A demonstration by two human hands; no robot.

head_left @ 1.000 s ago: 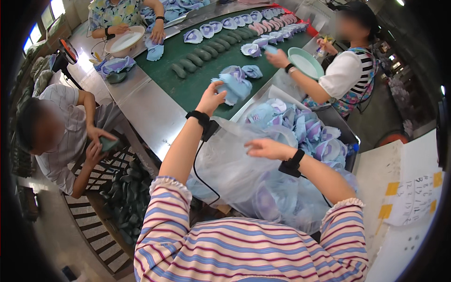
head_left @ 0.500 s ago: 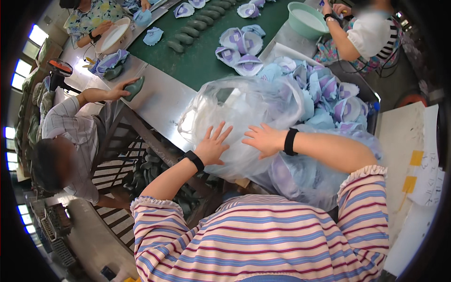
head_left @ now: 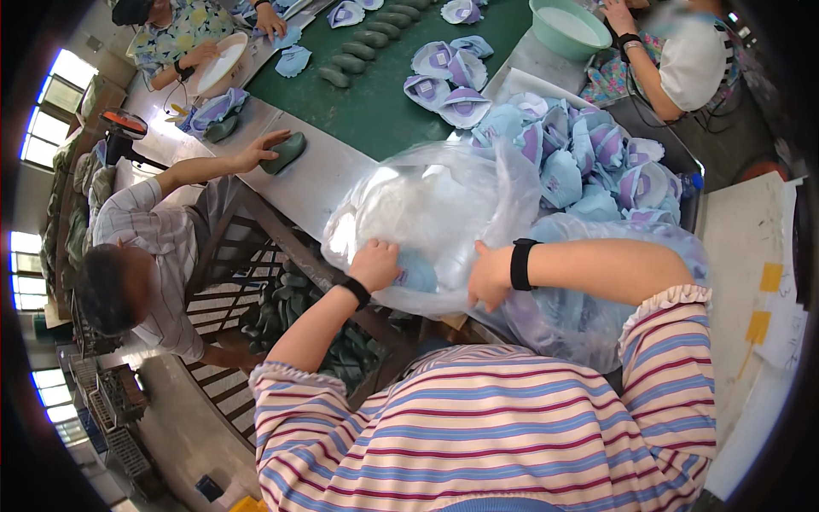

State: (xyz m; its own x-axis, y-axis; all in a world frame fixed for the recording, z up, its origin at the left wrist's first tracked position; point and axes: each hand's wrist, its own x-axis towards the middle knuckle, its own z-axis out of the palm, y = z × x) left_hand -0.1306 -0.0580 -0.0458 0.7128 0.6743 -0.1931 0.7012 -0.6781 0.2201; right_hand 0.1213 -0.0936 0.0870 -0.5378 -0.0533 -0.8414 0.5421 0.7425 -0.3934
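Note:
In front of me lies a large clear plastic bag [head_left: 401, 205], its mouth spread and crumpled. My left hand [head_left: 374, 264] is closed on the bag's near left part. Beside those fingers a light blue shoe upper [head_left: 418, 271] shows, partly covered; whether it lies inside the bag I cannot tell. My right hand [head_left: 491, 273] has its fingers curled at the bag's near right side, gripping the plastic. Close to my right forearm, another clear bag [head_left: 572, 299] holds blue and purple pieces. Beyond it is a heap of blue and purple shoe uppers [head_left: 563, 175].
A green conveyor belt [head_left: 375, 115] carries dark green shoe lasts [head_left: 348, 63] and several uppers [head_left: 444, 72]. At left a co-worker's hand [head_left: 260, 151] touches a last. Two co-workers sit farther off by basins [head_left: 570, 26]. A rack of lasts [head_left: 299, 320] stands below left.
My spread hands have closed on the plastic, the left lower left, the right lower. A blue upper now shows by my left hand. The whole view has shifted slightly.

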